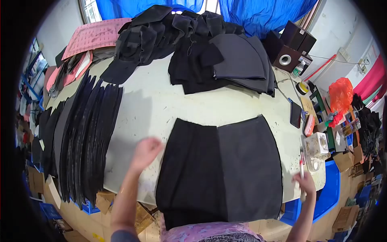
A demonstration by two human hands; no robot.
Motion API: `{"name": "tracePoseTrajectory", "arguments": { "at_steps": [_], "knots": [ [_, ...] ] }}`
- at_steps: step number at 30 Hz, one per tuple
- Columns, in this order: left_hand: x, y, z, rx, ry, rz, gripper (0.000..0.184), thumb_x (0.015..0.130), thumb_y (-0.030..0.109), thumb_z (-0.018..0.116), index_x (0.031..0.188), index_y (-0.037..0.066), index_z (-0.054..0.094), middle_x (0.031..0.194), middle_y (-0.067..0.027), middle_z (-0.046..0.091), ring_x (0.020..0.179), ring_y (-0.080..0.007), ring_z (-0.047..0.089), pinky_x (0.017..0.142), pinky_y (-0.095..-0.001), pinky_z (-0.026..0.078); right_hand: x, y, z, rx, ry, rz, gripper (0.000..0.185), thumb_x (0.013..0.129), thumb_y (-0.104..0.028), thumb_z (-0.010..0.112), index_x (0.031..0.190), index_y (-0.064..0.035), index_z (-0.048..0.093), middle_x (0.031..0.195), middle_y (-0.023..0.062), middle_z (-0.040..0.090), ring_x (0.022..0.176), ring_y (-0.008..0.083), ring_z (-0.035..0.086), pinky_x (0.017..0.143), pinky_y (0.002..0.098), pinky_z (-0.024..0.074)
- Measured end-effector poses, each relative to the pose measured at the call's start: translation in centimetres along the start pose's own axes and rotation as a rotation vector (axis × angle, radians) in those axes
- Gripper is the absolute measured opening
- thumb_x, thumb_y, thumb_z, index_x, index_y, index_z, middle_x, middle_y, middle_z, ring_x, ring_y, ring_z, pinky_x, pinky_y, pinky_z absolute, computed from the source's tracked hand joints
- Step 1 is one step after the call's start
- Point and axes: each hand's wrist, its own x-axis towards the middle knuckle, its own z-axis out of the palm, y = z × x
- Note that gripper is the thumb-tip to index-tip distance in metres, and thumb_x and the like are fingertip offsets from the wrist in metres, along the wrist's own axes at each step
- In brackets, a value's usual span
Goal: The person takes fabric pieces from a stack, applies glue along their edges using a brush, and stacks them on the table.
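A black cloth panel [189, 169] and a dark grey panel [252, 165] lie side by side, meeting along a middle line, at the near edge of the table. My left hand [148, 152] is just left of the black panel, above the table; motion smears its fingers, so their grip is unclear. At the right edge of the table, my right hand [305, 183] is closed around a slim white pen-like stick [302, 171] with red near its upper end. The stick stands roughly upright in view.
Stacked dark strips [86, 137] hang over the table's left edge. Black and grey fabric piles [242, 56] lie at the back, pink sheets [92, 36] at back left. A phone [295, 114], a white box [317, 145] and speakers [287, 59] stand right. A blue bin [332, 189] is below.
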Motion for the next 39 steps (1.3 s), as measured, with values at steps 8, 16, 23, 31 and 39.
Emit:
{"name": "tracePoseTrajectory", "arguments": {
  "at_steps": [8, 16, 23, 31, 39],
  "knots": [
    [4.3, 4.3, 7.3, 0.427, 0.23, -0.103, 0.028, 0.085, 0.027, 0.064, 0.089, 0.0, 0.063, 0.08, -0.0116, 0.066, 0.073, -0.0292, 0.063, 0.068, -0.0369, 0.05, 7.9, -7.7, 6.1, -0.093, 0.063, -0.033, 0.018, 0.077, -0.015, 0.069, 0.07, -0.0011, 0.061, 0.056, 0.0037, 0.05, 0.048, 0.015, 0.047, 0.046, 0.028, 0.0414],
    [7.4, 0.3, 3.4, 0.226, 0.328, -0.127, 0.018, 0.088, 0.02, 0.059, 0.084, 0.002, 0.057, 0.075, -0.0146, 0.062, 0.07, -0.0352, 0.059, 0.067, -0.0418, 0.047, 9.0, -6.4, 5.0, 0.044, -0.012, -0.054, 0.023, 0.075, -0.007, 0.071, 0.065, -0.005, 0.05, 0.056, 0.0038, 0.047, 0.047, 0.0157, 0.045, 0.046, 0.0281, 0.0396],
    [14.4, -3.0, 4.0, 0.735, 0.495, 0.019, 0.009, 0.086, 0.009, 0.053, 0.089, 0.001, 0.055, 0.096, -0.0192, 0.061, 0.085, -0.0385, 0.06, 0.076, -0.046, 0.049, 10.9, -8.3, 6.1, -0.396, 0.221, -0.205, 0.022, 0.082, -0.016, 0.068, 0.069, -0.0019, 0.057, 0.059, 0.0074, 0.053, 0.053, 0.0188, 0.05, 0.054, 0.0337, 0.0439],
    [15.6, -8.9, 7.0, 0.65, 0.285, 0.363, 0.036, 0.097, 0.013, 0.046, 0.129, -0.004, 0.051, 0.135, -0.019, 0.051, 0.125, -0.0333, 0.049, 0.106, -0.0377, 0.039, 0.0, -0.8, -6.7, 0.436, 0.614, -0.218, 0.022, 0.092, -0.021, 0.061, 0.094, -0.0005, 0.068, 0.085, 0.0074, 0.066, 0.071, 0.0151, 0.06, 0.064, 0.0268, 0.05],
    [15.0, -7.4, 6.3, 0.532, 0.273, 0.317, 0.038, 0.1, 0.012, 0.041, 0.134, -0.004, 0.048, 0.14, -0.016, 0.049, 0.128, -0.0302, 0.048, 0.106, -0.0337, 0.038, 0.7, 7.6, -13.1, 0.126, 0.628, -0.236, 0.017, 0.074, 0.002, 0.074, 0.09, 0.0008, 0.07, 0.082, 0.0068, 0.068, 0.07, 0.0125, 0.06, 0.065, 0.0226, 0.0487]
  ]
}}
